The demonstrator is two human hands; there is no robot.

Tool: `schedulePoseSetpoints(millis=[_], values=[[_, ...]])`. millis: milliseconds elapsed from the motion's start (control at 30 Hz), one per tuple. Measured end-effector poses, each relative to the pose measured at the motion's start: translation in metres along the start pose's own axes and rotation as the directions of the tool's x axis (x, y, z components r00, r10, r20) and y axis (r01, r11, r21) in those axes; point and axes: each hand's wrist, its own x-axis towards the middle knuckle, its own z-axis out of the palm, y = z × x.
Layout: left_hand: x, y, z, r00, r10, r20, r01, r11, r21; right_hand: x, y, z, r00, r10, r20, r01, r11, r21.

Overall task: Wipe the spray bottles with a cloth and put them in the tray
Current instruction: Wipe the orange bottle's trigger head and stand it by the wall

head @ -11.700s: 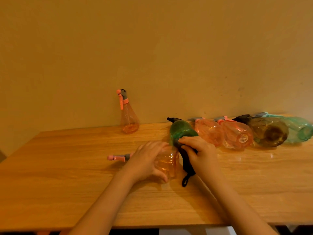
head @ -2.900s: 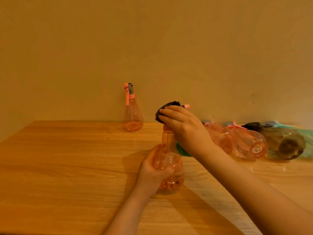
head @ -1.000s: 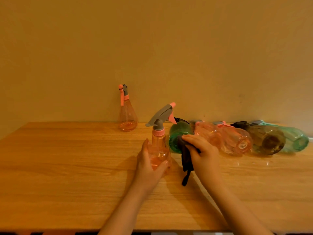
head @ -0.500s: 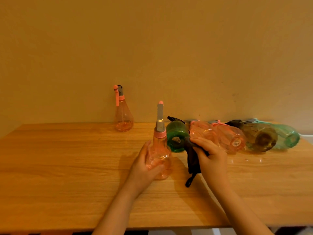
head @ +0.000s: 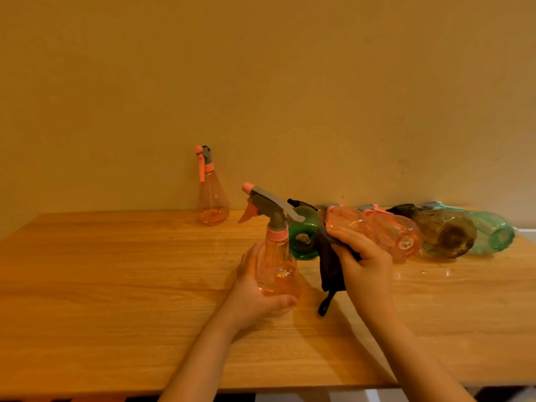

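On grained wood (head: 116,285), pear-shaped translucent bottle (head: 275,271).

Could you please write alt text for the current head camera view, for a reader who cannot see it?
A person's left hand holds an upright orange spray bottle on a wooden table, while the right hand holds a dark cloth beside it. Five bottles lie in a row behind; another orange bottle stands by the wall.

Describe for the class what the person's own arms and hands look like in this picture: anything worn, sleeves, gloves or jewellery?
Both forearms enter from the bottom edge and are bare as far as the frame shows: no sleeves in view. The left hand and the right hand wear no gloves, and no ring, watch or bracelet shows on the sides facing the camera. No markings are visible.
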Motion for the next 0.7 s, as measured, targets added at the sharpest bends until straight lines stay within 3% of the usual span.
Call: schedulePoseSetpoints(millis=[67, 167, 267, 367, 600, 700], values=[[-0.002, 0.003, 0.000, 1.000, 0.000, 0.028, 0.001, 0.999, -0.037, 0.003, -0.005, 0.000, 0.999, -0.031, -0.012, 0.030, 0.999, -0.009], [-0.005, 0.008, 0.004, 0.996, 0.024, -0.087, -0.023, 1.000, 0.016, 0.011, -0.017, -0.001, 0.983, -0.174, -0.065, 0.172, 0.984, -0.044], [-0.005, 0.005, 0.005, 0.985, 0.065, -0.160, -0.069, 0.997, -0.025, 0.026, -0.034, 0.000, 0.914, -0.402, -0.064, 0.390, 0.910, -0.141], [-0.004, 0.006, 0.003, 0.987, 0.054, -0.150, -0.072, 0.990, -0.120, 0.041, -0.045, 0.011, 0.827, -0.561, 0.024, 0.549, 0.800, -0.242], [-0.004, 0.008, 0.007, 0.986, 0.073, -0.152, -0.101, 0.976, -0.191, 0.057, -0.045, 0.048, 0.630, -0.688, 0.360, 0.776, 0.543, -0.321], [-0.005, 0.007, 0.005, 0.987, 0.074, -0.143, -0.108, 0.962, -0.249, 0.049, -0.033, 0.046, 0.662, -0.645, 0.382, 0.749, 0.563, -0.348]])
